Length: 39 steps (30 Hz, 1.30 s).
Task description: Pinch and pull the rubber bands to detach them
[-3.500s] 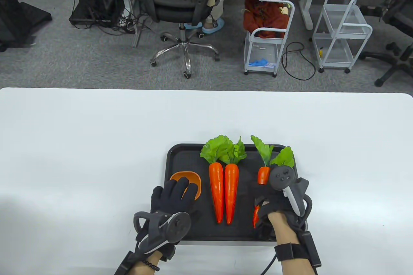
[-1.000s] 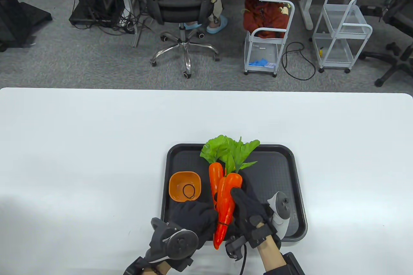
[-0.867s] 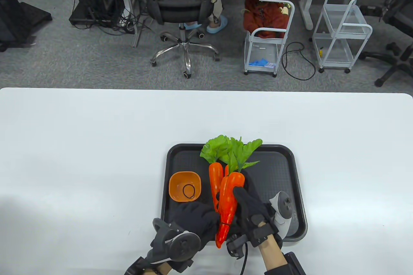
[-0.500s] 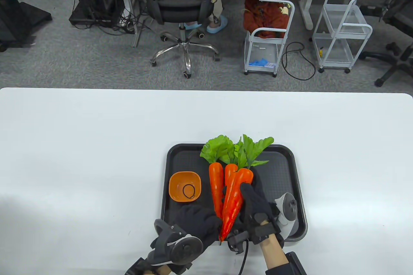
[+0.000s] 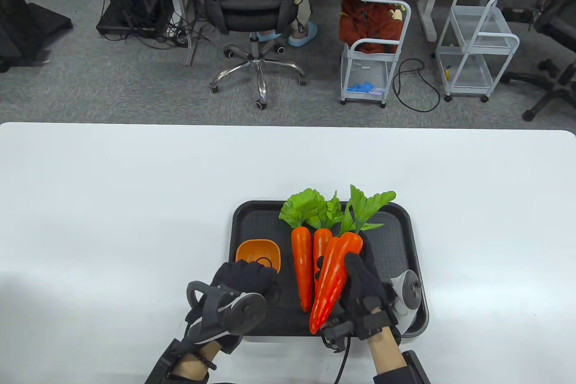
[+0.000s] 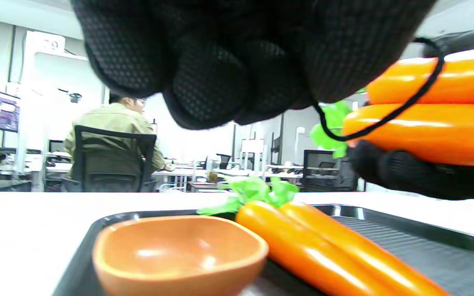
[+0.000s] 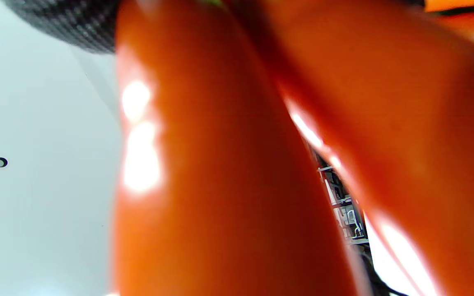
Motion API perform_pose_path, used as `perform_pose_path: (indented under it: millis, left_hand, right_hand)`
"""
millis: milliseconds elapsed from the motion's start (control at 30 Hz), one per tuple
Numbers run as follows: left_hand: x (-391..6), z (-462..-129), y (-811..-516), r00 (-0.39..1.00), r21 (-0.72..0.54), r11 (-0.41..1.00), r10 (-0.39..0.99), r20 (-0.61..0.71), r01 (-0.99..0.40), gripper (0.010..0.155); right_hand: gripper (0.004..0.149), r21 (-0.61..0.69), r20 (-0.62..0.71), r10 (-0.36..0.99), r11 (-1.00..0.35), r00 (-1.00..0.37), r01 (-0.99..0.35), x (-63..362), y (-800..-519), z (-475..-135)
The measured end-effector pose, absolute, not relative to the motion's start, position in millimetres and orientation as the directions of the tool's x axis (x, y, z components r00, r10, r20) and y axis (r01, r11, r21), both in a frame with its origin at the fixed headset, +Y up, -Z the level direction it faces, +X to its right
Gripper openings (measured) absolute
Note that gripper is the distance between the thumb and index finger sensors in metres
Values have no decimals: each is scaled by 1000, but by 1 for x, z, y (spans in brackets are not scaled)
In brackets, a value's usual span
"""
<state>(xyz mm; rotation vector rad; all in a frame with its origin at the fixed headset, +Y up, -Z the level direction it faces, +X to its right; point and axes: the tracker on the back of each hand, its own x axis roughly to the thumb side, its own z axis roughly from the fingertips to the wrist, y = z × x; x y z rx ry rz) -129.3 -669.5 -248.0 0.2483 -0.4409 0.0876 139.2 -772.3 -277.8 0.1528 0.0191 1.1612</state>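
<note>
Right hand [image 5: 364, 294] grasps 2 carrots [image 5: 333, 276] above the tray [image 5: 405, 222].
Left hand [image 5: 245, 278] pinches a rubber band [image 6: 389, 119] over the tray's bowl [image 5: 252, 250], near its left rim.

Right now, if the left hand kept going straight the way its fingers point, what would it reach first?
Most likely the orange bowl: the left hand sits just short of its near rim, fingers aimed at it. Height above the bowl is unclear, so it might pass over.

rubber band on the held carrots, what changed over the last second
The left hand pulled the rubber band off the carrot tips and moved left, over the orange bowl. The right hand keeps gripping the carrot pair, shifted slightly right. Tray and two lying carrots stayed.
</note>
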Motion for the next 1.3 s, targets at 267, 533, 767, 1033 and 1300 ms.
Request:
perform_pose_path:
  millis: [267,533,767,1033,1300]
  left_hand:
    - [-129,-283,-659,929,228,973,-122,349,42,38]
    - [-119,-310,-664,915,212,956,-261,307,202,38]
    - [-109,-326,-678,895,191,940,-331,300,284,38]
    - [-94,-334,-703,855,186,903,-428,293,388,37]
    - [-83,-335,-717,822,183,881,-474,315,437,36]
  right_hand:
    - [83,135,62,913,394,404,-909,140,-772,-277]
    - [83,140,60,912,395,406,-908,140,-771,-277]
    - [83,136,61,908,403,413,-905,142,-770,-278]
    - [83,132,62,906,408,419,-903,143,-769,-278]
    - [83,126,66,901,418,428,-900,147,-768,-278]
